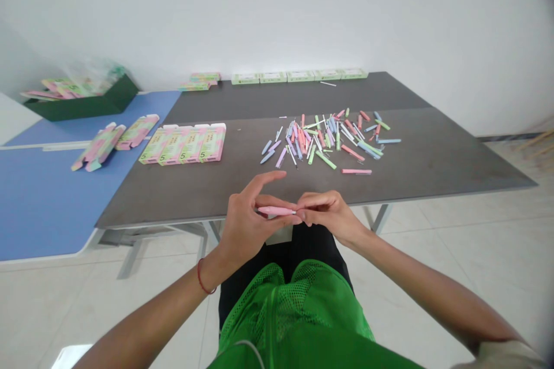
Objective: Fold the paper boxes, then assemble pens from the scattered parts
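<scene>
Just past the table's front edge, my left hand (249,219) holds a pink pen barrel (276,210) lengthwise, tapered end pointing left. Its index finger is raised off the barrel. At the barrel's right end my right hand (326,210) is closed in a pinch, touching the pale tip there; my fingers hide exactly what it grips. Beyond the hands lies a loose pile of pen parts (320,138) in pink, green, blue, purple and red, mixed with thin white refills. A red pen piece (356,172) lies apart at the pile's near right.
Several pink-and-green boxes (184,144) stand in a row on the dark table (242,179), left of the pile. More boxes (298,76) line the wall. Flattened cartons (99,147) and a dark green bin (82,106) of packaging rest on the blue table (52,202).
</scene>
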Demonstrator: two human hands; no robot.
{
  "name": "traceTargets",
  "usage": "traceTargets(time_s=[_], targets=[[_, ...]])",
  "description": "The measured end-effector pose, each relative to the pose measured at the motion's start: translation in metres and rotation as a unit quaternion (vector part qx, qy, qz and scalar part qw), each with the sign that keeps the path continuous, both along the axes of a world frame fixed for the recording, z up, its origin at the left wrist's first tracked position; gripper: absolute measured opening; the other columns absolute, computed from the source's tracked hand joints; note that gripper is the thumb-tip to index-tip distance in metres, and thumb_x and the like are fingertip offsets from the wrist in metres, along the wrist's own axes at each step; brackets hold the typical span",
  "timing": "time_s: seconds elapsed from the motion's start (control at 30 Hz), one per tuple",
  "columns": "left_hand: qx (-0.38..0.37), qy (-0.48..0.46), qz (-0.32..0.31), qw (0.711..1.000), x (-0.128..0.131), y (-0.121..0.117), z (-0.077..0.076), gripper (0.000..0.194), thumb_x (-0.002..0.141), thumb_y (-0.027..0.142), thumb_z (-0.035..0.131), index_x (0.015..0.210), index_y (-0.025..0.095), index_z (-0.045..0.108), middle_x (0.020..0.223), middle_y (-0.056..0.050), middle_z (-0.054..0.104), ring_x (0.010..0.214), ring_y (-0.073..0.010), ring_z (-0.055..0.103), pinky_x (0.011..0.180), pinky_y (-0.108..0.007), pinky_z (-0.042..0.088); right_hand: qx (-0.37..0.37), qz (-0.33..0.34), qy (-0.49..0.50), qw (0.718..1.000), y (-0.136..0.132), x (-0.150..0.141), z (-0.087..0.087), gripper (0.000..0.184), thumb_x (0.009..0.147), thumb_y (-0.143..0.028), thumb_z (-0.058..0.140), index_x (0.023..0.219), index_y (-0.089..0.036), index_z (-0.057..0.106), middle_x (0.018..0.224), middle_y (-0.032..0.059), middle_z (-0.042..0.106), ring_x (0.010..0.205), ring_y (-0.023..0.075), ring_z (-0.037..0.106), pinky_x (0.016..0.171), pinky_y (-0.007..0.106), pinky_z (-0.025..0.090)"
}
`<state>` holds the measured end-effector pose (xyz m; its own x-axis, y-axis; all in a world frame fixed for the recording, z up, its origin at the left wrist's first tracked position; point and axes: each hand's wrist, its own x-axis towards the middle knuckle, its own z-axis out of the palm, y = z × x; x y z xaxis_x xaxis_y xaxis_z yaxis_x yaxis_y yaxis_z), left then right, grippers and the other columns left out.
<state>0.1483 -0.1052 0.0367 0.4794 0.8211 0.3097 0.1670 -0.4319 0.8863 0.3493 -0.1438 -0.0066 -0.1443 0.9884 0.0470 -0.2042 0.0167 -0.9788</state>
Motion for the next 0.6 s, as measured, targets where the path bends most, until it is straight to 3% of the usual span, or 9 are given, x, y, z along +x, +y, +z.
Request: traceTargets(time_s=[0.07, 0.13, 0.2, 0.27, 0.43, 0.6], targets=[[0.002, 0.004, 0.012, 1.0, 0.001, -0.002, -0.002, 0.058, 0.079, 0.036, 0.088, 0.129, 0.021, 0.062, 0.085, -0.002, 0.083, 0.069, -0.0189, 0.079, 0.062, -0.025, 0.06, -0.019, 0.005, 0.021, 1.0, -0.001, -0.002, -0.003, 0.017, 0.075, -0.033, 0.089, 0.08, -0.018, 0.084, 0.071, 0.0014, 0.065, 0.057, 0.0088, 0.049, 0.051, 0.023, 0.039], [0.027, 0.014, 0.022, 0.999, 0.002, -0.003, -0.004, 0.038, 0.08, 0.036, 0.087, 0.111, 0.02, 0.071, 0.08, -0.001, 0.082, 0.062, -0.0155, 0.074, 0.055, -0.022, 0.054, -0.033, 0.009, 0.038, 0.999, -0.002, -0.003, -0.007, 0.016, 0.075, -0.032, 0.089, 0.082, -0.018, 0.084, 0.071, 0.0011, 0.066, 0.057, 0.0083, 0.049, 0.051, 0.022, 0.038], [0.052, 0.009, 0.024, 0.998, 0.003, -0.005, -0.007, 0.018, 0.083, 0.034, 0.084, 0.092, 0.02, 0.077, 0.079, -0.001, 0.081, 0.059, -0.0126, 0.07, 0.053, -0.022, 0.05, -0.046, 0.009, 0.052, 0.998, -0.003, -0.004, -0.01, 0.016, 0.076, -0.032, 0.089, 0.085, -0.019, 0.085, 0.07, 0.0005, 0.066, 0.056, 0.0078, 0.049, 0.05, 0.022, 0.036], [0.061, -0.008, 0.014, 0.998, 0.004, -0.007, -0.01, 0.014, 0.087, 0.032, 0.081, 0.083, 0.019, 0.079, 0.081, -0.002, 0.081, 0.061, -0.0117, 0.07, 0.056, -0.022, 0.05, -0.056, 0.01, 0.066, 0.996, -0.004, -0.004, -0.013, 0.017, 0.076, -0.033, 0.089, 0.085, -0.019, 0.085, 0.068, -0.0003, 0.064, 0.055, 0.0075, 0.048, 0.05, 0.022, 0.034], [0.057, -0.04, -0.002, 0.998, 0.005, -0.011, -0.011, 0.015, 0.091, 0.033, 0.077, 0.086, 0.019, 0.08, 0.086, -0.005, 0.079, 0.075, -0.0152, 0.072, 0.067, -0.026, 0.057, -0.057, 0.016, 0.09, 0.994, -0.006, -0.006, -0.019, 0.019, 0.075, -0.035, 0.09, 0.082, -0.018, 0.083, 0.068, -0.0006, 0.063, 0.056, 0.0086, 0.05, 0.052, 0.023, 0.037], [0.102, 0.004, 0.012, 0.995, -0.002, -0.013, -0.002, 0.008, 0.086, 0.028, 0.082, 0.085, 0.02, 0.08, 0.085, -0.002, 0.07, 0.068, -0.0103, 0.065, 0.057, -0.02, 0.05, -0.035, 0.012, 0.114, 0.993, -0.007, -0.007, -0.024, 0.021, 0.068, -0.03, 0.095, 0.083, -0.021, 0.084, 0.07, 0.0008, 0.07, 0.058, 0.0098, 0.056, 0.055, 0.022, 0.044]])
